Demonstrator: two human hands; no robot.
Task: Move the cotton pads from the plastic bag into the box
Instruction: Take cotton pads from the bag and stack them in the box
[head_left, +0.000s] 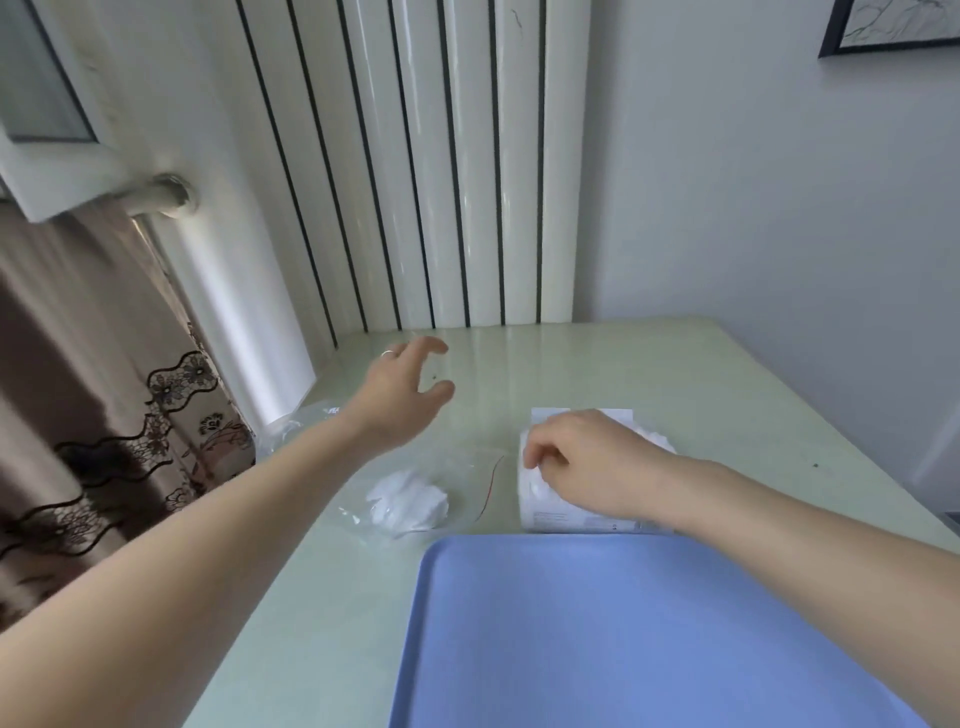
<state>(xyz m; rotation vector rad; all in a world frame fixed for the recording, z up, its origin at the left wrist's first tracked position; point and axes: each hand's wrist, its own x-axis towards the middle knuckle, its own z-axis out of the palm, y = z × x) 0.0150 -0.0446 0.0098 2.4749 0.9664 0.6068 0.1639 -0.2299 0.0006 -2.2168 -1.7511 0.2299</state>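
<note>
Box (576, 512): on tabletop (727, 395). Right hand (582, 462) over it, fingers curled among cotton pads inside. Plastic bag (415, 499), pads within: left of box. Left hand (400, 395): beyond bag, fingers spread, empty. Blue tray (623, 634): before box.

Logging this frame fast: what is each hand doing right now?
Left hand: open, fingers spread, above the table, holding nothing.
Right hand: fingers curled on the cotton pads at the box.
</note>
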